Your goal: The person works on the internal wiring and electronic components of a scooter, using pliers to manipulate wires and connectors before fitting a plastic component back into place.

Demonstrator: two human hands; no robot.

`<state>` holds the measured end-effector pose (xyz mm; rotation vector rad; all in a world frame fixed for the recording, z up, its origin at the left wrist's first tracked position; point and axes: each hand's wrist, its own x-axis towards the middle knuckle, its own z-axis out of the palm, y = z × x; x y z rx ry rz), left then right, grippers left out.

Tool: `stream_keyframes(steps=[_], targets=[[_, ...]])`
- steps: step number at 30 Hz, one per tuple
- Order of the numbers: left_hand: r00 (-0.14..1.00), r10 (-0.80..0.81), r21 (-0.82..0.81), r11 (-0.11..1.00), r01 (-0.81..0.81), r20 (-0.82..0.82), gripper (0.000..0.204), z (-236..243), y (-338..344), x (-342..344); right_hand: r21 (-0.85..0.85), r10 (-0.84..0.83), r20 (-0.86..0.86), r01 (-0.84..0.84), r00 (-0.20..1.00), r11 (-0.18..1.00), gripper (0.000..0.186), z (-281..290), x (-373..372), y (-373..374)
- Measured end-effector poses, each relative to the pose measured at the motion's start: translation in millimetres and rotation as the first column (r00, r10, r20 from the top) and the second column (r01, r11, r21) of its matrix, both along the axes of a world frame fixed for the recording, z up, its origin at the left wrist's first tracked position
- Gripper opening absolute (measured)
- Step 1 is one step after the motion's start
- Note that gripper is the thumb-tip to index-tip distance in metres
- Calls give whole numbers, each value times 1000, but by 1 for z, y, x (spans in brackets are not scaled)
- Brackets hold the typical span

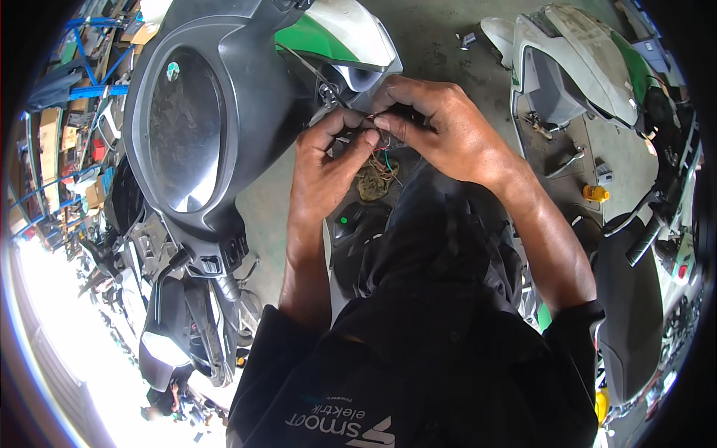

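My left hand [332, 153] and my right hand [433, 127] meet at the centre, thumbs and forefingers pinched on a thin wire [372, 116]; its exact end is hard to make out. Just below them hangs a bundle of coloured wires [385, 160], with red and green strands, over a crumpled olive cloth or bag [373, 184]. A dark grey scooter front panel [187, 127] stands beside my left hand. Behind my fingers is a metal fitting with cables [326, 94], under a green and white body panel [328, 37].
Another white and green scooter [567, 60] stands at right, near a yellow bottle [596, 193] on the floor and a black seat [631, 313]. Blue shelving [97, 91] with cardboard and parts lines the left. A person [172, 396] is small at lower left, in glare.
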<state>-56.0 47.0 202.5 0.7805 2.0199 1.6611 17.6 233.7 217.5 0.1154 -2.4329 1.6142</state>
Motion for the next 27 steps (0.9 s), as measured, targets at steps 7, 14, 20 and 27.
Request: stream_keyframes(steps=[7,14,20,27], targets=[[994,16,45,999,-21,104,4,3,0,5,-111,-3,89,13,996,994,17,0,3,-1],[999,-2,39,999,0,40,3,1,-1,3,-132,-29,112,44,993,990,17,0,3,-4],[995,11,44,999,-16,101,5,3,3,9,-143,-69,116,85,991,986,15,-2,5,-7],[988,-11,59,998,1,157,6,-6,-2,5,-115,-120,96,131,988,985,27,0,11,-9]])
